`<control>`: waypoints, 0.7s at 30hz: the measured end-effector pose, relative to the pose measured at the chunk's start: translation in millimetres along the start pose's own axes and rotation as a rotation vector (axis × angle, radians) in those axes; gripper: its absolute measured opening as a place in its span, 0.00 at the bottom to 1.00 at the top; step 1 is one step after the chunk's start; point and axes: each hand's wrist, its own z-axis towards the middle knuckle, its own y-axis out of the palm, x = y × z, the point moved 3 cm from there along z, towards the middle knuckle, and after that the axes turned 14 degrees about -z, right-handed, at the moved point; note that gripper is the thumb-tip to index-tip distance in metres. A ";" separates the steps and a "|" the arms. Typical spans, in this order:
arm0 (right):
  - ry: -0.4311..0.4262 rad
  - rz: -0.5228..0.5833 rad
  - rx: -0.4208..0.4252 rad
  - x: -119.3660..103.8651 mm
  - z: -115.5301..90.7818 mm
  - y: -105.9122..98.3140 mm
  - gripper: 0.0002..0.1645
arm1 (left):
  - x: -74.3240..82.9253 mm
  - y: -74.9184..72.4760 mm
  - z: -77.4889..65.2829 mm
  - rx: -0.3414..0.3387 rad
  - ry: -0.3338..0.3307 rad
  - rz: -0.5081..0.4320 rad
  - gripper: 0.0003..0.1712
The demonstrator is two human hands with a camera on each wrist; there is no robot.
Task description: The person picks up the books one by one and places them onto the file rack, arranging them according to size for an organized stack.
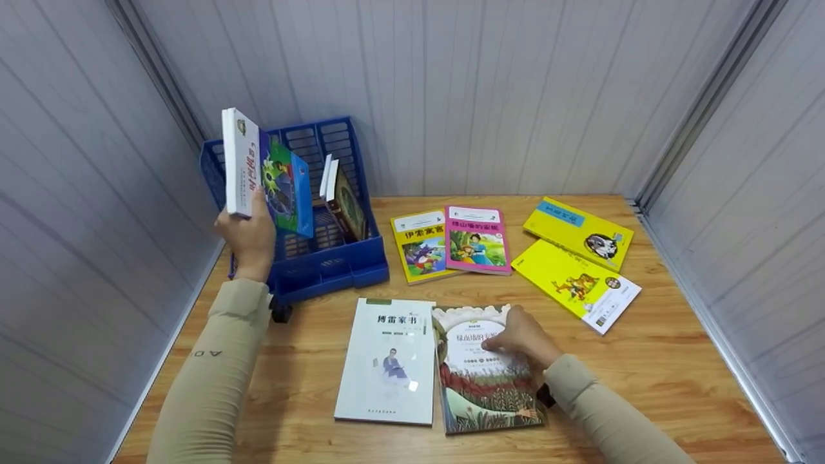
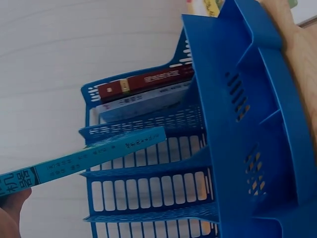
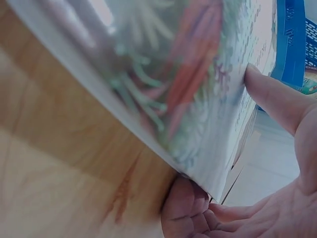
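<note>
My left hand grips a book with a white and blue illustrated cover, held tilted over the blue slotted book rack. In the left wrist view its teal spine points at the rack's slats. Two books stand in the rack's right part, one with a dark red spine. My right hand pinches the far right part of a picture-covered book on the table, the thumb on its cover and the fingers at its edge.
Left of that book lies a white book. Behind them lie a yellow book and a pink book, overlapping. Two more yellow books overlap at the right. Grey panel walls enclose the wooden table.
</note>
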 end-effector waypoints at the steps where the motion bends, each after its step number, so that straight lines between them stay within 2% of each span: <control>1: 0.003 0.000 -0.002 0.0 -0.3 -0.1 0.45 | -2.8 2.4 -0.4 -0.005 0.003 0.014 0.24; 7: 0.001 0.003 0.006 -1.8 -1.6 1.1 0.49 | -19.8 17.3 -2.8 -0.029 0.065 0.057 0.22; 12: -0.022 -0.011 0.032 -5.2 -3.1 2.6 0.47 | -31.1 29.5 -5.9 -0.039 0.091 0.090 0.21; 21: 0.025 0.000 0.002 -2.3 -1.4 1.0 0.46 | -49.0 49.6 -11.9 -0.062 0.046 0.181 0.19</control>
